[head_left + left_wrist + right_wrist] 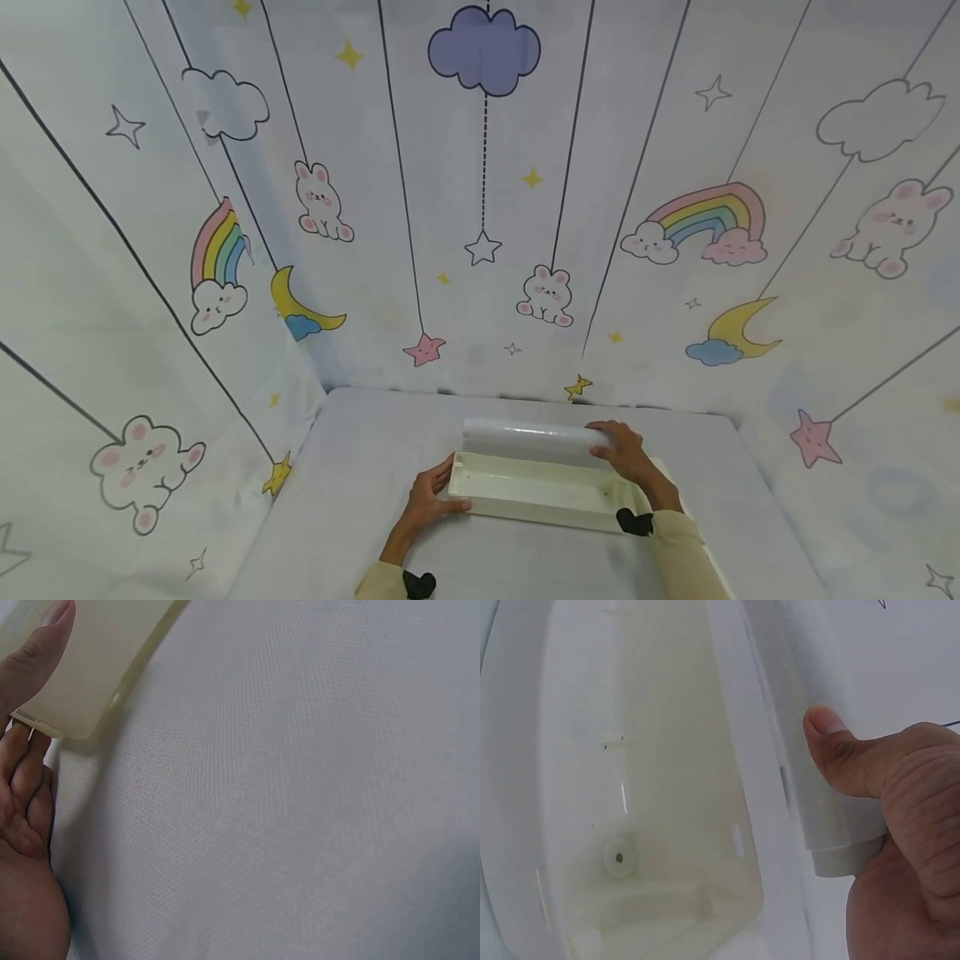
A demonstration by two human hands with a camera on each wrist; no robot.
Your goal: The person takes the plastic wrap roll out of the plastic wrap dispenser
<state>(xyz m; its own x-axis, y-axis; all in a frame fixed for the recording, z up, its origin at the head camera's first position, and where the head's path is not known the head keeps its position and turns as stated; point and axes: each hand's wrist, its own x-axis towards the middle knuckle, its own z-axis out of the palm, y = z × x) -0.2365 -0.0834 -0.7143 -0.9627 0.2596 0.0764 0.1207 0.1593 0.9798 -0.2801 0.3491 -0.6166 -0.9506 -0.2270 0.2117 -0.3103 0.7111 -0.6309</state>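
A long cream plastic box (540,510) lies open-topped on the white-covered table, its inside bare except for small dark specks and a round boss near the right end. My left hand (429,498) grips its left end, thumb on the front wall and fingers round the end. Just behind the box is a clear, shiny roll of plastic wrap (525,437), parallel to it. My right hand (628,454) holds the roll's right end; in the right wrist view the thumb (829,724) lies along it, near the protruding grey-white core (847,859). The fingers beneath the roll are hidden there.
A pale, long edge (712,567) shows beside the right sleeve, mostly covered by the forearm. The table (360,450) meets fabric walls (480,333) printed with rabbits, clouds and stars at its back and sides. Black straps sit at both wrists.
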